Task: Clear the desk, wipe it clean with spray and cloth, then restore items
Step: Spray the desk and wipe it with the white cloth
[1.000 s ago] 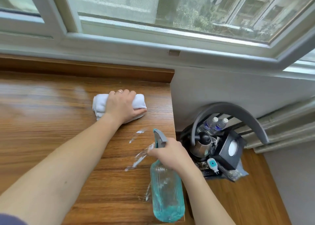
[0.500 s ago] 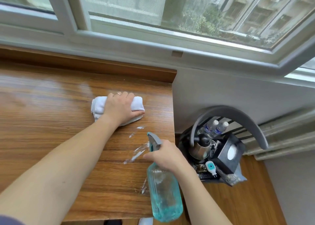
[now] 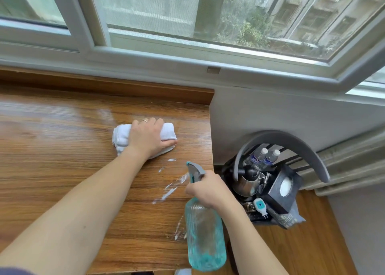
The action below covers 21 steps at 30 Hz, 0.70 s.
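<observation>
The brown wood-grain desk top (image 3: 62, 170) carries nothing but the cleaning things, and the wiping is under way near its right edge. The left hand (image 3: 149, 137) lies over a folded white cloth (image 3: 123, 136), fingers curled over its far side and thumb tucked against its near right corner, pressing it flat on the wood toward the back right corner. The right hand (image 3: 206, 191) is wrapped round the neck of a ribbed, clear turquoise spray bottle with a grey trigger head (image 3: 205, 235), held just off the right edge near the front corner, nozzle aimed in over the desk.

Between the two, white streaks of spray (image 3: 170, 188) lie along the right edge, and more sit by the front right corner. To do this well, I'd say the cloth should be drawn back toward the person through those streaks in overlapping passes that run right off the edge, with the palm kept flat so the fold doesn't bunch. The bottle is best held clear or put down. The cleared items, a steel kettle (image 3: 248, 181) and two water bottles (image 3: 262, 157) among them, sit on a grey chair (image 3: 291, 141) beside the desk, close enough to catch drips.
</observation>
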Motion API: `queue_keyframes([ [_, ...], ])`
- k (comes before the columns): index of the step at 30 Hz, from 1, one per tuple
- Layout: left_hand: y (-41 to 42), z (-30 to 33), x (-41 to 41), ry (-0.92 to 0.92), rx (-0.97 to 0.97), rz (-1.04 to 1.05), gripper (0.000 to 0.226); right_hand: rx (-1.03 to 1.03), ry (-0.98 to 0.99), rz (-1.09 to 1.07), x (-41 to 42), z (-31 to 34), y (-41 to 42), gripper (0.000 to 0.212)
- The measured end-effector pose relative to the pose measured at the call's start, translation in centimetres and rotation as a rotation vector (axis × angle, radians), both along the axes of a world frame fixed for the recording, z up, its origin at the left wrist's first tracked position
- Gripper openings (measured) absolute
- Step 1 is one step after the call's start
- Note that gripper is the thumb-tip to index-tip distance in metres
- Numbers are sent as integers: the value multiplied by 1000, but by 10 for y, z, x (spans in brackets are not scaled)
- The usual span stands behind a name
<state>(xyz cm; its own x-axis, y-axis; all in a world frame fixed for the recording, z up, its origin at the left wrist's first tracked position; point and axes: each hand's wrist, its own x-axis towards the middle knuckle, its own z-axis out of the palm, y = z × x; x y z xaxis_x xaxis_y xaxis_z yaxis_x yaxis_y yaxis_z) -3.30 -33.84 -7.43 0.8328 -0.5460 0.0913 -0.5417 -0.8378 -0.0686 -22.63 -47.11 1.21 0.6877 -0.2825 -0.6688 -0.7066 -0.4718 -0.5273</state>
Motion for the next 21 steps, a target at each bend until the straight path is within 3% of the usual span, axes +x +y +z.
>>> queue_keyframes([
  [21, -31, -11, 31, -24, -85, -44, 78, -17, -55, -64, 22, -14, -6, 14],
])
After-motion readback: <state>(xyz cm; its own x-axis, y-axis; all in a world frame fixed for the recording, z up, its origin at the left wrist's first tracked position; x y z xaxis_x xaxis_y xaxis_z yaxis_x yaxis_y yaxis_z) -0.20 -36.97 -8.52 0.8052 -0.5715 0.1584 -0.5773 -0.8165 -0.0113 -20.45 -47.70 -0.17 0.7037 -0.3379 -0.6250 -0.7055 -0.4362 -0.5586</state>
